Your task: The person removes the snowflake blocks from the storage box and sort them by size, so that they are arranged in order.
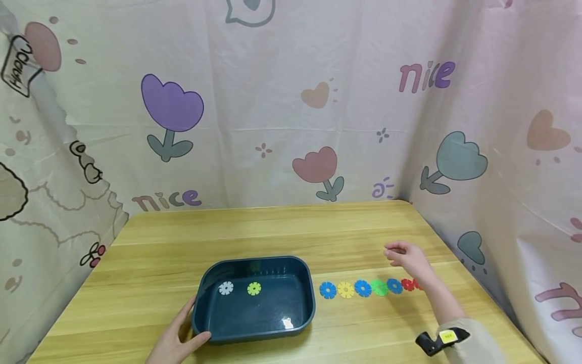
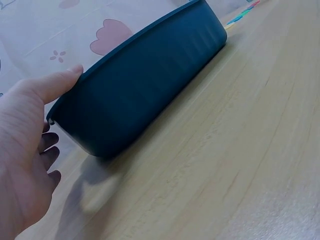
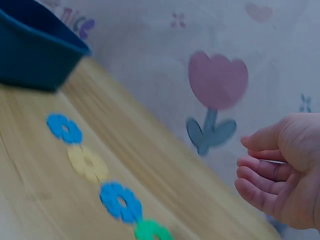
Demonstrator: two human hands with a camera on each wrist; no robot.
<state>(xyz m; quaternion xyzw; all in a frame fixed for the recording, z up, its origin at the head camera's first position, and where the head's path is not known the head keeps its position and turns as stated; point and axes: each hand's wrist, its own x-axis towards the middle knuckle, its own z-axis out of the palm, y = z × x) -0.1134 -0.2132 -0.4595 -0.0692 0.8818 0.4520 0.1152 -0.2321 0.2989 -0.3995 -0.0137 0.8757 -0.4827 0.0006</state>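
Note:
A dark blue plastic tub point(image 1: 254, 331) sits on the wooden table point(image 1: 273, 227), with a white snowflake disc point(image 1: 226, 287) and a lime green disc point(image 1: 254, 288) inside. My left hand point(image 1: 177, 336) holds the tub's near left corner, thumb along its rim point(image 2: 75, 85), fingers at the side. To the tub's right lies a row of discs: blue point(image 1: 328, 290), yellow point(image 1: 345, 289), blue point(image 1: 362, 288), green point(image 1: 379, 287), blue point(image 1: 394, 286) and red point(image 1: 408, 284). My right hand point(image 1: 404, 255) hovers above the row's right end, fingers loosely curled, holding nothing point(image 3: 280, 170).
Patterned fabric curtains point(image 1: 291, 101) wall in the table at the back and both sides. A black band with a yellow tag point(image 1: 441, 339) is strapped to my right wrist. Bare wood stretches behind the tub and along the front left.

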